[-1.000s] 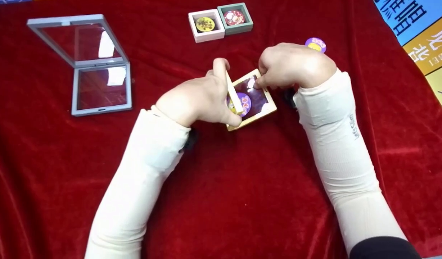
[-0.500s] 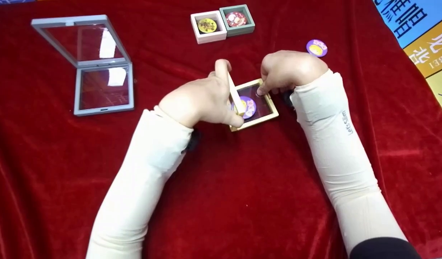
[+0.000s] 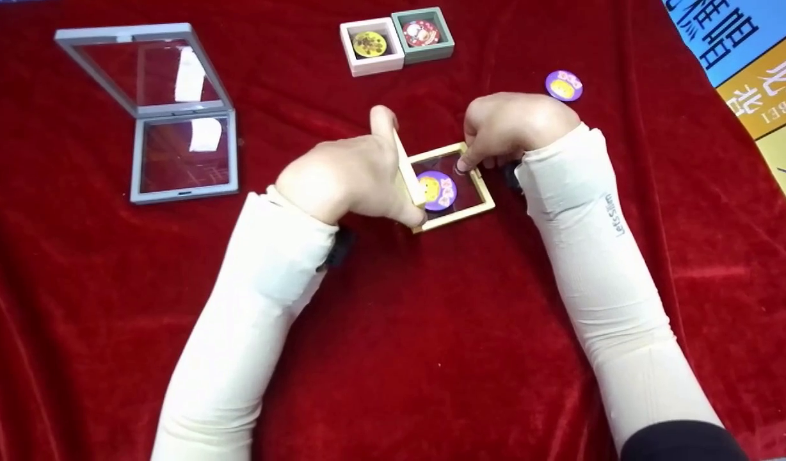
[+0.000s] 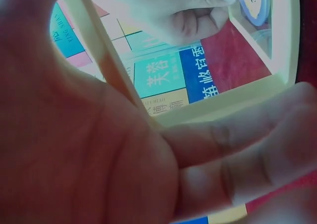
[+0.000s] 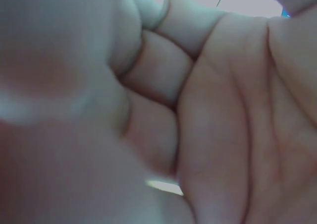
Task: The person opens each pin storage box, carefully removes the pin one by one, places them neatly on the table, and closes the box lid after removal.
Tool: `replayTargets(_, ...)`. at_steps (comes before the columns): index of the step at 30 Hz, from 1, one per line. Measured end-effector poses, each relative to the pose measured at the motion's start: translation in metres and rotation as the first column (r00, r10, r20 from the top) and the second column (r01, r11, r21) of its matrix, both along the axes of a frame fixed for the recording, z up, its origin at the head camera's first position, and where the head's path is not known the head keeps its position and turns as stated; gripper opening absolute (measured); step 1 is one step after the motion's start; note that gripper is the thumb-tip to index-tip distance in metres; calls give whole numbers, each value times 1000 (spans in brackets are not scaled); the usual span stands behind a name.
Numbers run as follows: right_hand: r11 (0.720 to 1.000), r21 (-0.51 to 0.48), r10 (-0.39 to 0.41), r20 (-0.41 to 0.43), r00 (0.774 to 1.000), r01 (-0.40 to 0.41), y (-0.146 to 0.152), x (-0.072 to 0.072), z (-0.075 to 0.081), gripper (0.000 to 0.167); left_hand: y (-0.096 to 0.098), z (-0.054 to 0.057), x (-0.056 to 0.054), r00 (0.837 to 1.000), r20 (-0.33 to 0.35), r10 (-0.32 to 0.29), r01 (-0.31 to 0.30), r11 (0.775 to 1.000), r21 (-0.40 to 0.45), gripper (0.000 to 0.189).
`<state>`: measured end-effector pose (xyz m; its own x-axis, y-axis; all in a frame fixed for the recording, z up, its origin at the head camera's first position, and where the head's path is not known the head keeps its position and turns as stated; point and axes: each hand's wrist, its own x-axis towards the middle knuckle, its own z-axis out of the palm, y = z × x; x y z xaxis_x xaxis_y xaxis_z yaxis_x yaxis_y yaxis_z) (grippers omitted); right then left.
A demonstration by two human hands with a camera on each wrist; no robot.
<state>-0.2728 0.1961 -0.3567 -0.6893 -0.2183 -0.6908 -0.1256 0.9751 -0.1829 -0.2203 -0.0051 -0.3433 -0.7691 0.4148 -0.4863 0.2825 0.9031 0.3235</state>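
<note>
The lid (image 3: 410, 176) tipped left, edge slanting down rightward.

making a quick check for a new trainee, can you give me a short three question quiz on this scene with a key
1. True or false: the large grey frame on the red cloth is folded shut.
2. What colour is the rim of the round badge lying loose on the cloth beyond the right hand? A, green; B, orange; C, purple.
3. Fill in the blank: the raised lid of the yellow frame is held by the ____ hand.

Key:
1. False; its cover stands open.
2. C.
3. Left; the left hand holds it.
</note>
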Motion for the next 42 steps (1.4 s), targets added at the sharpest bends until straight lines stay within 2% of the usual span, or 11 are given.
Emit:
replayTargets(6, 999, 33, 37, -48, 998, -35, -3, 2, 0, 27, 1, -1, 0, 1000, -3, -4, 4, 1000, 15, 96)
replayTargets(11, 989, 143, 66, -154, 986, -44, -9, 8, 8, 28, 2, -4, -2, 1000, 4, -26, 25, 997, 70, 97)
replayTargets(14, 986, 160, 76, -218, 973, -41, -17, 16, 15, 29, 1, -6, -2, 999, 2, -33, 33, 996, 82, 95)
replayTargets(18, 982, 154, 146, -239, 960, -111, -35, 29, 19, 24, 1, -8, -1, 999, -5, -44, 44, 994, 96, 87)
replayTargets(23, 960, 211, 232, -243, 942, -182, -58, 42, 16, 34, 1, -7, -2, 998, -21, -56, 57, 994, 95, 86)
replayTargets(25, 953, 236, 245, -248, 937, -187, -64, 42, 13, 39, 1, -6, -2, 998, -22, -56, 58, 993, 98, 87)
replayTargets(30, 952, 260, 229, -241, 943, -164, -67, 38, 7, 37, 2, -7, -3, 998, -25, -64, 67, 991, 117, 87)
replayTargets(36, 959, 245, 202, -235, 951, -143, -61, 31, 4, 45, 3, -9, -3, 997, -41, -69, 74, 988, 134, 85)
replayTargets(42, 967, 205, 201, -254, 946, -150, -52, 26, 1, 38, 2, -10, -3, 997, -38, -68, 72, 988, 136, 86)
